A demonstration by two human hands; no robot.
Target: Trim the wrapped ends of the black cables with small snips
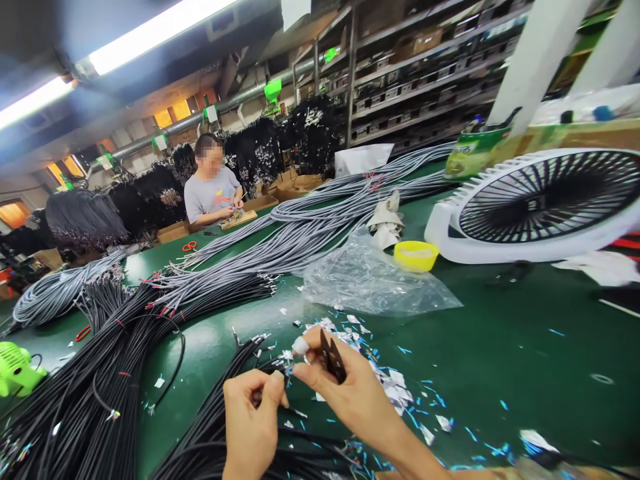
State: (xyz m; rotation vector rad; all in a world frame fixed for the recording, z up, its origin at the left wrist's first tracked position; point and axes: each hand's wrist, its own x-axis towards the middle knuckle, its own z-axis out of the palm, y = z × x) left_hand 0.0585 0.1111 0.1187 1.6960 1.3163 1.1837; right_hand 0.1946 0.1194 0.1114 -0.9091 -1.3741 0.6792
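Note:
My left hand (253, 420) is closed in a pinch on the end of a black cable, most of it hidden behind my fingers. Small stripped wires (288, 367) show by the thumb tip. Just right of them, my right hand (345, 383) has dark-handled cutters (333, 357) tucked in its grip, their tips pointing up. White tape (301, 346) wraps its index fingertip. Whether that hand's thumb and index finger also pinch a wire I cannot make out. Black cables (215, 413) run behind and below my left hand.
Foil scraps and blue wire trimmings (397, 390) litter the green table (500, 333). Grey cable bundles (280, 233) lie across it. A plastic bag (375, 280), a yellow bowl (416, 256) and a white fan (450, 240) stand farther right. Opposite sits a co-worker (213, 190).

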